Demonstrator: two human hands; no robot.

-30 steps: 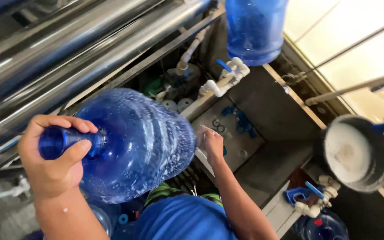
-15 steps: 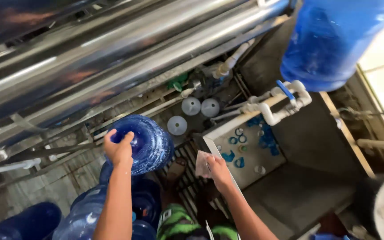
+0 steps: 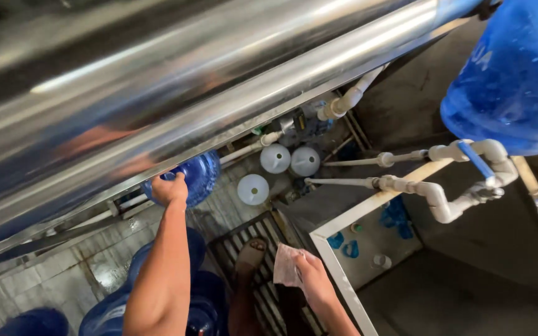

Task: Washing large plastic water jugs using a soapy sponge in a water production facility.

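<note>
Blue plastic marks most of what is in view: the left hand (image 3: 169, 188) is stretched out far and closed over the end of a blue bottle (image 3: 195, 175), which lies on its side at the left, tucked under the edge of a long steel tank (image 3: 157, 81) that runs across the top. Nearer, the right hand (image 3: 311, 274) pinches a pale cloth (image 3: 287, 266), its fingers closed on it, just beside the white rim of a sunken basin (image 3: 334, 264). Blue caps (image 3: 344, 244) lie in that basin. Between the arms a sandalled foot (image 3: 249, 256) stands on a floor grate (image 3: 269, 249), with more blue bottles (image 3: 119, 305) near at the lower left. Three white funnels (image 3: 275, 158) sit on the tiles beyond the grate. At the right, white pipes (image 3: 443, 199) with a blue-handled valve (image 3: 476, 160) pass under a large blue bottle (image 3: 518, 81) at the upper right.
</note>
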